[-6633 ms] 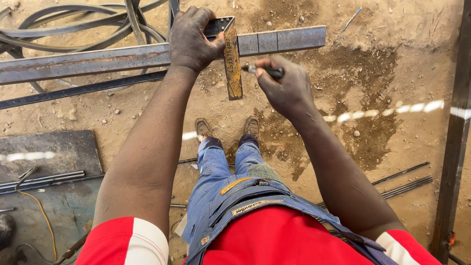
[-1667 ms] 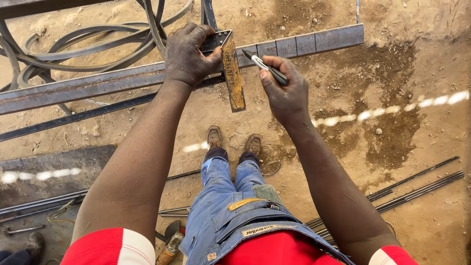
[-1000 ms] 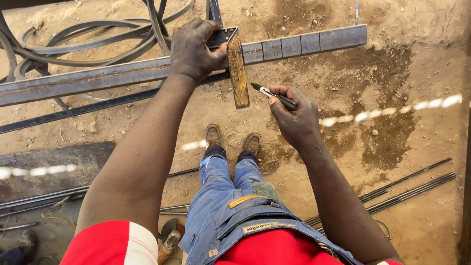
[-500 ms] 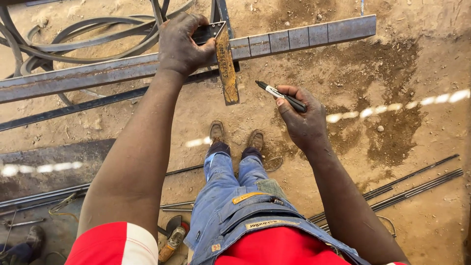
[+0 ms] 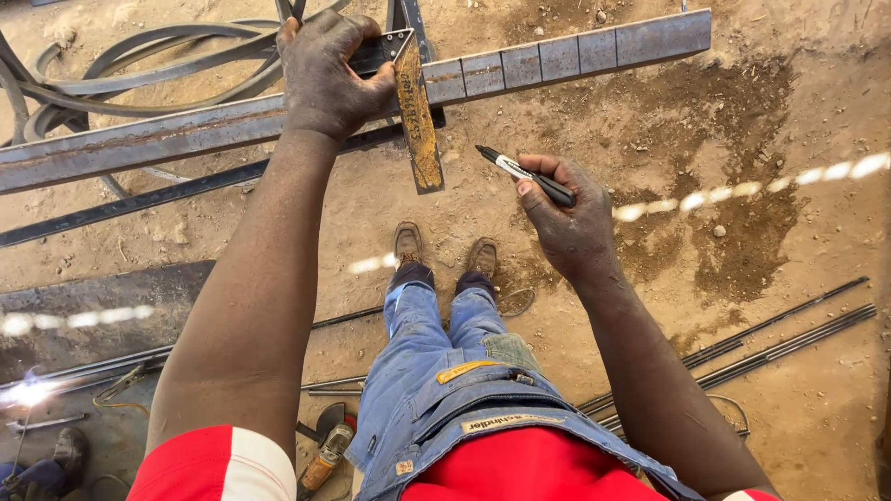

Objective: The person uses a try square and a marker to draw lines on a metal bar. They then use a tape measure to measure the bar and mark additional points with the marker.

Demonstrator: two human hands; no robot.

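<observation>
A long grey steel bar (image 5: 557,56) lies across the top of the view, with several cross lines drawn on its right part. My left hand (image 5: 325,74) grips the dark stock of a try square (image 5: 418,121) on top of that bar. The square's rusty blade hangs over the bar's near edge toward me. My right hand (image 5: 571,227) holds a black marker pen (image 5: 524,174), tip pointing up-left, lifted clear of the bar and to the right of the blade. My boots (image 5: 445,255) stand on the sandy ground below.
Black cables (image 5: 148,74) coil behind the bar at top left. A second dark bar (image 5: 139,199) lies below it. Thin steel rods (image 5: 780,339) rest on the ground at right. An angle grinder (image 5: 325,455) lies near my left leg. A dark steel plate (image 5: 93,306) is at left, where another person's shoe (image 5: 70,450) shows.
My right hand has drawn the marker back from the bar, down and to the right. My left hand still holds the square on the bar; the view has shifted slightly.
</observation>
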